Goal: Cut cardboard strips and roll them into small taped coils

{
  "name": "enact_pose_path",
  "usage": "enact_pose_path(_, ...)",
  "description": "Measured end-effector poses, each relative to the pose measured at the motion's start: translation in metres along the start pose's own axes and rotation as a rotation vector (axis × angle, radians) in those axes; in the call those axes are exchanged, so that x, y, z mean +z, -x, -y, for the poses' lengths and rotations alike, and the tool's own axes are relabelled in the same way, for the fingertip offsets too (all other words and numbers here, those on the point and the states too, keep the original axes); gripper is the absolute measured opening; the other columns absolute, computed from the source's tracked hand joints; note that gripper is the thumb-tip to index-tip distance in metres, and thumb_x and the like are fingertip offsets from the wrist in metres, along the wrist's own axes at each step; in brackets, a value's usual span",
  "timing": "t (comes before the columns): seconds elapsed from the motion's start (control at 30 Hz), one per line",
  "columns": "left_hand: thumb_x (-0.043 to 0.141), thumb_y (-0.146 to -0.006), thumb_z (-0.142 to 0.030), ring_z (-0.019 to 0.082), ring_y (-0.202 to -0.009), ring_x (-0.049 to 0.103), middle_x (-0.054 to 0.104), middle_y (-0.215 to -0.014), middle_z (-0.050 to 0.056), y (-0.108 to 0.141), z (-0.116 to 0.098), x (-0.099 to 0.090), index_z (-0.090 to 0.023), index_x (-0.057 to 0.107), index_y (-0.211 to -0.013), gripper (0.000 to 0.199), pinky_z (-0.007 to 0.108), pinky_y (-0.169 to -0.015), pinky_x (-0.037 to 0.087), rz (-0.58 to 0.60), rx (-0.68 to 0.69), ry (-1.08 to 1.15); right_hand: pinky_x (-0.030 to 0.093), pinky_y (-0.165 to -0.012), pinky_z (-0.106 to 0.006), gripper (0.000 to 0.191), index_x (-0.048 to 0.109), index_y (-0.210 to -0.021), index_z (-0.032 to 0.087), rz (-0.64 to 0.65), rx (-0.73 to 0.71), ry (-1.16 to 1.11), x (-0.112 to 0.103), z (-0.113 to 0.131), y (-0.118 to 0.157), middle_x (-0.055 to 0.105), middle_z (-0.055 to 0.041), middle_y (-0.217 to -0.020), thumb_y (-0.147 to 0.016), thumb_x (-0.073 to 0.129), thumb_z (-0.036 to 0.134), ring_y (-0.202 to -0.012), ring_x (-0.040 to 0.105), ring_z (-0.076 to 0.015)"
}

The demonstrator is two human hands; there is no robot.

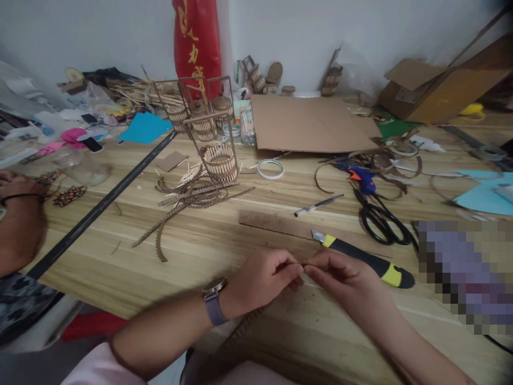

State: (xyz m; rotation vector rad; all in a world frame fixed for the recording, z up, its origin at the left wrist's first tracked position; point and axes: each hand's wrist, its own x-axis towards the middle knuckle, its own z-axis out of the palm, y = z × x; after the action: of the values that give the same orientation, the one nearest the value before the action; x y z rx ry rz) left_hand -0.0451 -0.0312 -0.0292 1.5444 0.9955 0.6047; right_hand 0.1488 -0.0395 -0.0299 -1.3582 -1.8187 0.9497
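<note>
My left hand, with a watch on its wrist, is pinched closed near the table's front. Its fingertips meet those of my right hand, which is pinched closed too. What they hold between them is too small to make out. Below my left hand a notched cardboard strip slants down, partly hidden by the hand. Just behind my right hand lies a black and yellow utility knife, its blade out over a flat cardboard strip.
Black scissors, a blue glue gun and a pen lie behind the knife. Small stick baskets and curled notched strips are left of centre. A person's arm rests at far left.
</note>
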Motion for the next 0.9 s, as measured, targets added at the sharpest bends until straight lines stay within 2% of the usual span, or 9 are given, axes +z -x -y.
enact_pose_path(0.2, 0.054, -0.091, -0.031, 0.014, -0.072, 0.066, 0.073, -0.078, 0.005, 0.0, 0.0, 0.002, -0.013, 0.068, -0.082, 0.025, 0.021, -0.063, 0.046, -0.012, -0.013, 0.061, 0.051, -0.055, -0.021, 0.016, 0.069, -0.08, 0.022, -0.191, -0.343, 0.263, 0.007, 0.003, 0.008, 0.068, -0.001, -0.069, -0.091, 0.056, 0.023, -0.061, 0.066, -0.013)
enact_pose_path(0.37, 0.054, -0.09, -0.033, 0.014, -0.068, 0.065, 0.071, -0.076, 0.005, 0.0, 0.0, 0.0, -0.013, 0.066, -0.082, 0.025, 0.021, -0.062, 0.047, 0.017, -0.019, 0.146, 0.055, -0.059, -0.022, 0.016, 0.069, -0.087, 0.022, -0.21, -0.439, 0.325, 0.008, 0.005, 0.011, 0.071, -0.0035, -0.076, -0.093, 0.054, 0.02, -0.068, 0.069, -0.0148)
enact_pose_path(0.47, 0.056, -0.089, -0.031, 0.012, -0.064, 0.061, 0.069, -0.071, 0.004, -0.001, 0.001, -0.003, -0.013, 0.065, -0.077, 0.023, 0.02, -0.059, 0.044, 0.047, -0.01, 0.141, 0.054, -0.056, -0.02, 0.019, 0.069, -0.083, 0.023, -0.182, -0.43, 0.286, 0.007, 0.007, 0.01, 0.071, -0.0028, -0.074, -0.094, 0.054, 0.022, -0.066, 0.069, -0.0139)
enact_pose_path(0.57, 0.057, -0.088, -0.031, 0.011, -0.062, 0.058, 0.067, -0.069, 0.003, -0.002, 0.002, -0.005, -0.013, 0.064, -0.073, 0.024, 0.02, -0.058, 0.042, 0.057, -0.005, 0.136, 0.053, -0.054, -0.02, 0.019, 0.07, -0.078, 0.023, -0.146, -0.346, 0.219, 0.006, 0.008, 0.009, 0.071, -0.0016, -0.071, -0.092, 0.057, 0.026, -0.064, 0.068, -0.0135)
enact_pose_path(0.8, 0.057, -0.086, -0.03, 0.01, -0.062, 0.056, 0.066, -0.068, 0.002, 0.0, -0.001, -0.001, -0.014, 0.063, -0.074, 0.021, 0.02, -0.057, 0.041, -0.004, 0.011, 0.165, 0.053, -0.056, -0.026, 0.024, 0.07, -0.069, 0.025, -0.144, -0.131, 0.121, 0.008, 0.012, 0.009, 0.07, -0.0013, -0.065, -0.087, 0.061, 0.037, -0.059, 0.066, -0.0163)
enact_pose_path(0.9, 0.056, -0.086, -0.028, 0.01, -0.061, 0.056, 0.065, -0.067, 0.001, 0.0, -0.003, 0.0, -0.014, 0.062, -0.073, 0.02, 0.019, -0.057, 0.04, -0.049, -0.006, 0.134, 0.053, -0.058, -0.026, 0.018, 0.071, -0.074, 0.025, -0.132, -0.129, 0.126, 0.01, 0.014, 0.009, 0.072, -0.0016, -0.07, -0.087, 0.061, 0.033, -0.063, 0.067, -0.017)
